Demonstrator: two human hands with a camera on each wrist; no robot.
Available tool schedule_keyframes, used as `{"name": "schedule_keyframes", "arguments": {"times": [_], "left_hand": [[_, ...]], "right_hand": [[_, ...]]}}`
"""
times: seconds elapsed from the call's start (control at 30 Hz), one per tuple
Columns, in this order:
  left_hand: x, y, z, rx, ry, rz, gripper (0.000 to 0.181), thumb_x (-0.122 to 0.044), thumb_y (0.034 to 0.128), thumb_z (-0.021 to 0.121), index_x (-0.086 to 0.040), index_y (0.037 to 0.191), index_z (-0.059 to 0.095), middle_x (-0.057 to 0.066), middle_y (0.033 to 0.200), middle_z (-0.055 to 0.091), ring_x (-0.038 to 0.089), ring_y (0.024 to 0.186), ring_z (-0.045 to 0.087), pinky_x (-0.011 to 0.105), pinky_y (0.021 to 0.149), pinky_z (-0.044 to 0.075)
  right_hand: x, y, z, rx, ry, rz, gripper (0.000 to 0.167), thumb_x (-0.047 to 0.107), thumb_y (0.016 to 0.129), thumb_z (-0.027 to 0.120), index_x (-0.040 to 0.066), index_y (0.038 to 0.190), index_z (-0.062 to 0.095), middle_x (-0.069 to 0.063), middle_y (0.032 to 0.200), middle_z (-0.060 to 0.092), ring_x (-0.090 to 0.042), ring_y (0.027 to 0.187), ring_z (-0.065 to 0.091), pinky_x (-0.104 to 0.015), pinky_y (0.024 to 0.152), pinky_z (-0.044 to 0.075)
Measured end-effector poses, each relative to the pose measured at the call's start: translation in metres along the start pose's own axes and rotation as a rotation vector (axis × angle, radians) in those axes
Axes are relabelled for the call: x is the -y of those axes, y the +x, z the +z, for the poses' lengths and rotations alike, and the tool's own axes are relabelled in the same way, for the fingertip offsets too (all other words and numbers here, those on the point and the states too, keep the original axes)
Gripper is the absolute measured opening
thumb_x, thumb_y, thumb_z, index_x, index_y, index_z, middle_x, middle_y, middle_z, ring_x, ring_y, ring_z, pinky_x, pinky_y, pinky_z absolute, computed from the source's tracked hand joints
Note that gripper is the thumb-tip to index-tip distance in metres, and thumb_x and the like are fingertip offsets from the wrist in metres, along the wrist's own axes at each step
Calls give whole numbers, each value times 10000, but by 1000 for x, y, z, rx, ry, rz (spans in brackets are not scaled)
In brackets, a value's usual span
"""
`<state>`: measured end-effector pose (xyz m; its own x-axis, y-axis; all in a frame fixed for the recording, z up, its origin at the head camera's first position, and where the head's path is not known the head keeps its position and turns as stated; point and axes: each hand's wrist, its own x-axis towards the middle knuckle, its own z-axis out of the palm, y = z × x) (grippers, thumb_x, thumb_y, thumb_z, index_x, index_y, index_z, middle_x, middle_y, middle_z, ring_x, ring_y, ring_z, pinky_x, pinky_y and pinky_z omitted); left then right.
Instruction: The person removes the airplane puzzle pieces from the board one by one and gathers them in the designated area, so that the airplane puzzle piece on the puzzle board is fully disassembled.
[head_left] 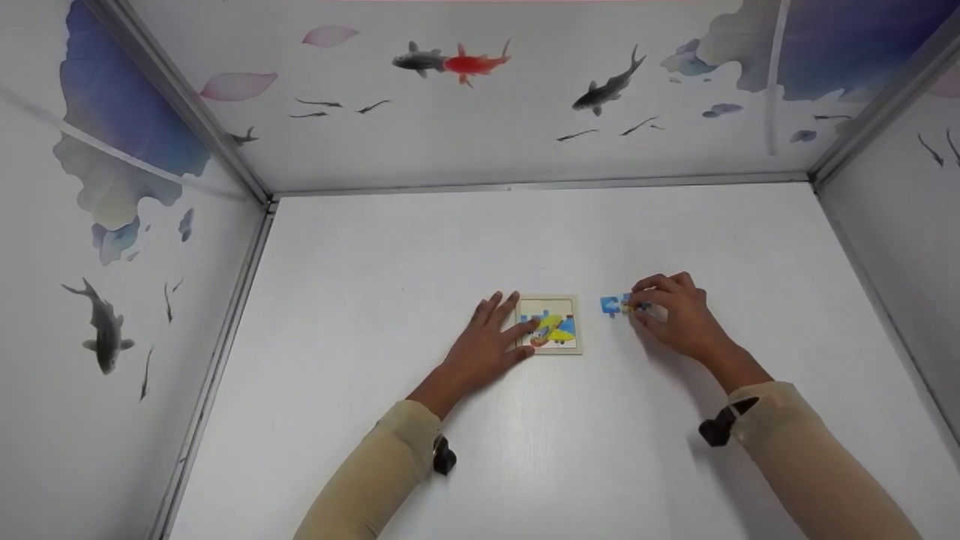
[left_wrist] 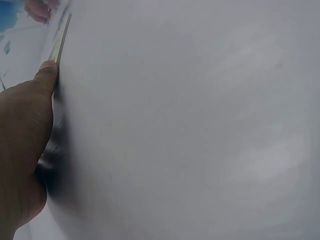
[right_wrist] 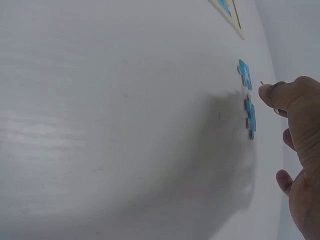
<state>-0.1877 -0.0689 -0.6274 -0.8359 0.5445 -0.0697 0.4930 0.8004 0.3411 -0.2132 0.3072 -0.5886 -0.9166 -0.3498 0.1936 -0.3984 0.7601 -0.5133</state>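
A small wooden jigsaw tray (head_left: 580, 330) lies on the table, partly filled with blue, yellow and white pieces that form a picture. My left hand (head_left: 486, 341) rests on its left side with fingers spread; in the left wrist view the thumb (left_wrist: 47, 70) touches the tray's edge. To the right, my right hand (head_left: 679, 315) pinches a small puzzle piece between thumb and fingertips; only its thin edges show in the right wrist view. Under and beside that hand lie two blue puzzle pieces, one nearer the tray (right_wrist: 245, 74) and another puzzle piece (right_wrist: 251, 117) below the thumb.
The white tabletop (head_left: 525, 442) is bounded by a back wall (head_left: 510, 142) and side walls with painted fish and leaves. Metal strips run along the table's edges. A black wrist device (head_left: 444, 456) sits at the left sleeve, another black device (head_left: 718, 427) at the right.
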Motion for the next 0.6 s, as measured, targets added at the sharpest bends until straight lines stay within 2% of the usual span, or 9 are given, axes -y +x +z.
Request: {"name": "schedule_keyframes", "arguments": {"times": [0.13,0.33,0.6], "left_hand": [[0,0,1,-3,7,1,627,-660,1144,396,-393,1710,427,55,1886,119,345,1756,79,531,1426,117],[0,1,2,12,2,-11,636,-672,1139,390,-398,1713,420,47,1889,97,329,1761,48,514,1431,87],[0,1,0,10,11,0,630,-653,1144,401,-381,1711,429,65,1887,106,345,1758,61,524,1429,100]], "right_hand": [[-6,-5,-6,-14,-12,-2,236,-7,935,853,90,1149,832,-150,1320,730,-426,1214,531,-687,905,410],[-15,-9,-12,-3,-26,41,259,6,952,836,82,1198,816,-172,1350,708,-443,1238,516,-724,944,407],[-27,-15,-16,2,-29,66,236,4,967,809,69,1193,813,-195,1355,693,-472,1231,503,-783,935,399]]}}
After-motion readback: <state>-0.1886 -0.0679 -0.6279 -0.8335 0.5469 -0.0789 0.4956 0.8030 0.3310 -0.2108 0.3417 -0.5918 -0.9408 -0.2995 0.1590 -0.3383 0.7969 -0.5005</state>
